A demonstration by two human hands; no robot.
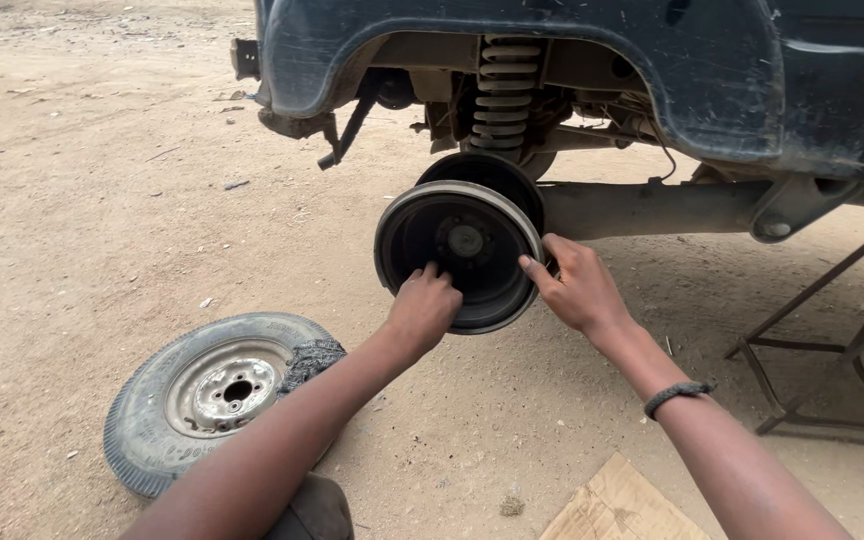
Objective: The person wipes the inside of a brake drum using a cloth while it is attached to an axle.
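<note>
We see a dark car (592, 70) raised over sandy ground (102, 200), its far wheel arch open, with a coil spring (502, 95) showing above the axle (652, 205). A metal stand (832, 340) sits at the right under the body. A removed wheel (207, 395) lies flat on the ground at near left, its tyre worn and its rim pale and dusty, a dark rag (310, 360) draped over its right edge.

In the middle hangs the brake drum (462, 250): round, black and dished, with a bright worn band around its outer rim and a hub at the centre. Our left hand (424, 308) is curled against its lower face, fingers pressed to the metal. Our right hand (577, 285) grips the drum's right rim, thumb in front. A dark band (677, 395) circles the right wrist. A piece of cardboard (622, 505) lies near right.
</note>
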